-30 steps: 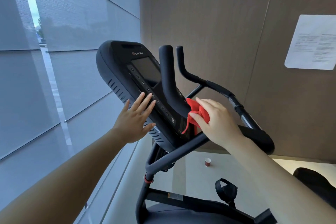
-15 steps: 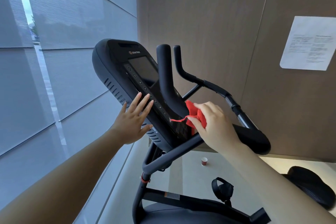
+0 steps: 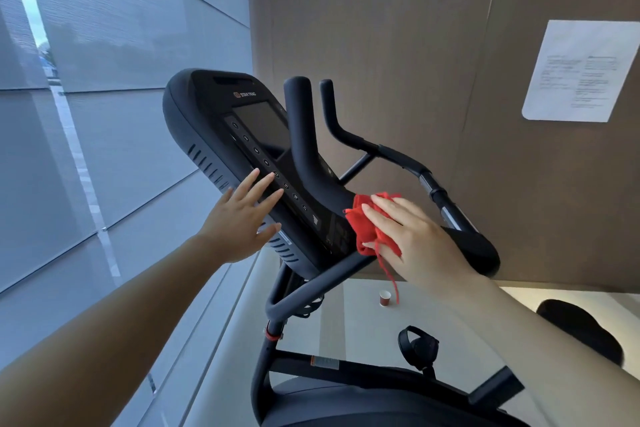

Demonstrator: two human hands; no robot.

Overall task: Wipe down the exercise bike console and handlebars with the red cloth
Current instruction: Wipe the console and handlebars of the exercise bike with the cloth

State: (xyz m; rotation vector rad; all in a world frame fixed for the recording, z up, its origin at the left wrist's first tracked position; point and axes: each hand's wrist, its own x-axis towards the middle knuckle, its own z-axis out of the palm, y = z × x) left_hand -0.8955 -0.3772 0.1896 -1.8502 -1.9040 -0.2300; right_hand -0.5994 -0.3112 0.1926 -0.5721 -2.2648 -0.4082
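Beside grey window blinds point(image 3: 104, 45) filling the nine o'clock side of the view, a person stands at a black exercise bike. The left hand point(image 3: 242, 218) lies flat against the lower left edge of the console point(image 3: 207, 104), its fingers point(image 3: 251, 184) straight and spread, gripping nothing, the tips touching the strip of buttons beside the dark screen. The console's top tilts toward eleven o'clock. At its three o'clock the handlebars point(image 3: 301, 135) rise in two upright horns, then sweep down toward four o'clock. The red cloth point(image 3: 360, 222) is bunched against the base of the nearer horn, where it meets the console's lower right corner, near the centre of the view. The right hand point(image 3: 419, 243) covers the cloth from four o'clock, its fingers laid nearly straight over it while the thumb tucks into the lower fold and holds it; a loose red thread hangs toward six o'clock. On the pale floor point(image 3: 346, 322), a small paper cup point(image 3: 384, 297) stands at six o'clock of the cloth, a strapped pedal point(image 3: 417, 345) near it. At two o'clock of the view, a printed sheet point(image 3: 581, 69) is on the brown wall point(image 3: 381, 28).
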